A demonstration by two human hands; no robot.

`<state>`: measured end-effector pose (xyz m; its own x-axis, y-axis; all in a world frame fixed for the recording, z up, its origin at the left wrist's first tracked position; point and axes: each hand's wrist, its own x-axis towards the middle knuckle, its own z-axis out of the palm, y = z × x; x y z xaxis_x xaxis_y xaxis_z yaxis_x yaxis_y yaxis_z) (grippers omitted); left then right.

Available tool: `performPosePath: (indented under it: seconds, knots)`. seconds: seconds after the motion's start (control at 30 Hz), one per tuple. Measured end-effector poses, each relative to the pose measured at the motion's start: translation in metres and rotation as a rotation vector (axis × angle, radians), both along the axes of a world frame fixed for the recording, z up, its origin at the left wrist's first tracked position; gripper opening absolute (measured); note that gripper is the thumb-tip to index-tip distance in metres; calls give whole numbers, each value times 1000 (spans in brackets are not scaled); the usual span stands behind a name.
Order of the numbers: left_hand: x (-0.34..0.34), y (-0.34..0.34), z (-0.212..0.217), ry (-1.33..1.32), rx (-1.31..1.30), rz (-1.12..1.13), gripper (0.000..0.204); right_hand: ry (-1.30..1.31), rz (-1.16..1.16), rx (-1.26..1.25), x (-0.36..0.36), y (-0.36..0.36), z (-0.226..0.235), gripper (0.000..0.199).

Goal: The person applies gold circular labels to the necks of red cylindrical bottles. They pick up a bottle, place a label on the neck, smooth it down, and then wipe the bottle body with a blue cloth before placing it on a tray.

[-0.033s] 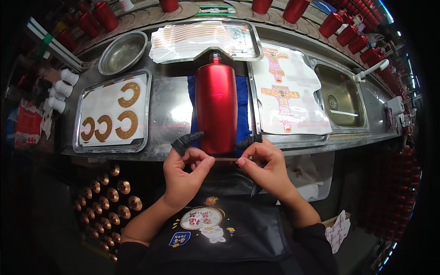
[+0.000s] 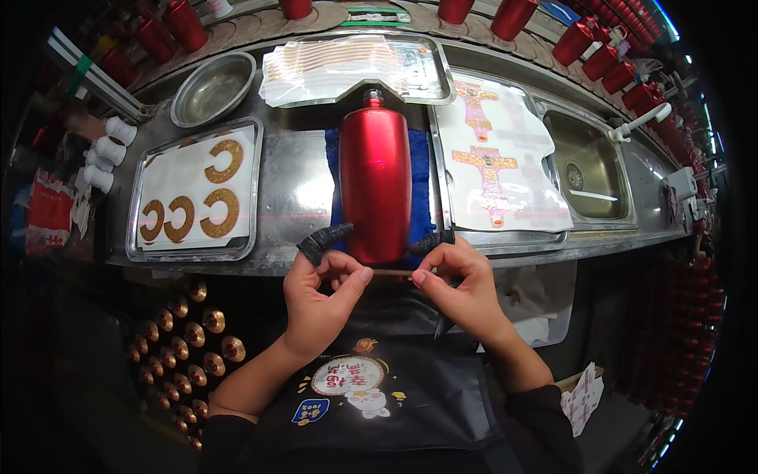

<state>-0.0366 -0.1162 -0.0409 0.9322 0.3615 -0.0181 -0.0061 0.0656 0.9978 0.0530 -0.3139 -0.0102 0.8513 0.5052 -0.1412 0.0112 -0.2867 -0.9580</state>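
A glossy red bottle (image 2: 376, 182) lies on a blue cloth (image 2: 422, 182), its dark neck pointing away from me and its base toward me. Across that near end runs a thin brownish strip (image 2: 392, 272), drawn straight between my two hands. My left hand (image 2: 316, 296) pinches one end between thumb and fingers. The other end is pinched by my right hand (image 2: 466, 292). Black wrappings cover both index fingers, the left wrapping (image 2: 324, 241) and the right wrapping (image 2: 431, 242) beside the bottle's lower sides. Whether the strip touches the bottle I cannot tell.
On the left, a metal tray (image 2: 254, 170) holds gold C-shaped decals, with a steel bowl (image 2: 213, 88) behind it. A back tray (image 2: 444, 79) carries stacked sheets. Pink-and-gold decals (image 2: 492, 189) lie on the right beside a sink (image 2: 624, 213). Red bottles (image 2: 513, 17) line the back.
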Motion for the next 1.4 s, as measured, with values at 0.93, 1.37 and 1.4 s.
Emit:
performPosePath:
  seconds: [0.93, 1.37, 1.4]
  knots:
    - [25, 31, -22, -90, 587, -156, 96, 103, -117, 54, 8, 15, -4, 11]
    - [29, 25, -36, -199, 74, -185, 84, 62, -136, 21, 8, 14, -6, 12]
    - [30, 25, -36, -185, 88, -185, 84, 76, -137, 40, 8, 14, -6, 12]
